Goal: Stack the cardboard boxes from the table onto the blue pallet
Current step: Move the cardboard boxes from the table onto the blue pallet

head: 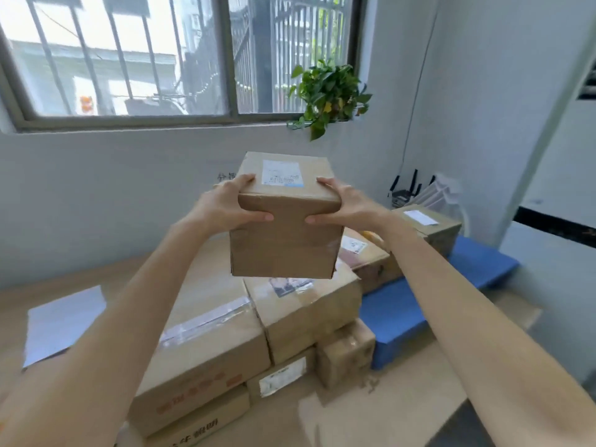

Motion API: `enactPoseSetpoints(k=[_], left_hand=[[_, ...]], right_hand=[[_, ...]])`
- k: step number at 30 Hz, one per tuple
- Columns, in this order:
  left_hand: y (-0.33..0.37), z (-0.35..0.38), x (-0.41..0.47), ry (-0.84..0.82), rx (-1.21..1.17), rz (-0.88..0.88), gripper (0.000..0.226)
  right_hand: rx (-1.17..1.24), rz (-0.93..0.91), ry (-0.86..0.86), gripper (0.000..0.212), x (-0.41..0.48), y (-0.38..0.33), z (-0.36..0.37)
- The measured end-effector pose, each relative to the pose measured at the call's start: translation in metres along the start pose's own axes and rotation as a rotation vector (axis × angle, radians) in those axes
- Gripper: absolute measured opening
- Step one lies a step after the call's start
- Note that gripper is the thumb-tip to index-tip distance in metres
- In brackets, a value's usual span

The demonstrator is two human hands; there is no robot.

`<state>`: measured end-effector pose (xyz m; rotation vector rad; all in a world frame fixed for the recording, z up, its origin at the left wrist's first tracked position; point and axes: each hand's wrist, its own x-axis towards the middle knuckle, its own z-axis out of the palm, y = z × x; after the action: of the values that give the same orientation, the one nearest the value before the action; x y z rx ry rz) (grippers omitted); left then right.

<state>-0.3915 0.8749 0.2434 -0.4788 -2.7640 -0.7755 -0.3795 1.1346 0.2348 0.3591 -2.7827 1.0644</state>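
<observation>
I hold a small cardboard box [287, 230] with a white label on top, up in the air in front of me. My left hand [227, 204] grips its left top edge and my right hand [345, 206] grips its right top edge, thumbs on the near face. Below it, several cardboard boxes are stacked: a large one [206, 337] at the left and a medium one [306, 304] beside it. The blue pallet [400, 314] shows at the right, with more boxes [432, 225] on its far end.
A sheet of paper [61, 324] lies on the wooden surface at the left. A potted plant [329, 95] hangs at the window sill. A router with antennas [403, 191] and plastic bags stand in the far right corner. A white wall runs behind the stack.
</observation>
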Motion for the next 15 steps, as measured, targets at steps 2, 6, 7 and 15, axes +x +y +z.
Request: enactPoseSetpoints(k=[2,6,7,15], left_hand=[[0.046,0.037,0.022,-0.03,-0.028,0.045,0.097],[0.138,0.109,0.058,-0.059,-0.077,0.118,0.096],[0.158,0.126,0.065,-0.064,-0.089,0.133,0.095],[0.299,0.239,0.122,-0.161,-0.148,0.255,0.09]], right_hand=[[-0.044,0.047,0.036,0.097,-0.016,0.043,-0.042],[-0.075,0.136,0.085,0.099,-0.05,0.124,-0.122],[-0.07,0.147,0.098,0.098,-0.059,0.141,-0.139],[-0.015,0.272,0.211,0.098,-0.118,0.267,-0.246]])
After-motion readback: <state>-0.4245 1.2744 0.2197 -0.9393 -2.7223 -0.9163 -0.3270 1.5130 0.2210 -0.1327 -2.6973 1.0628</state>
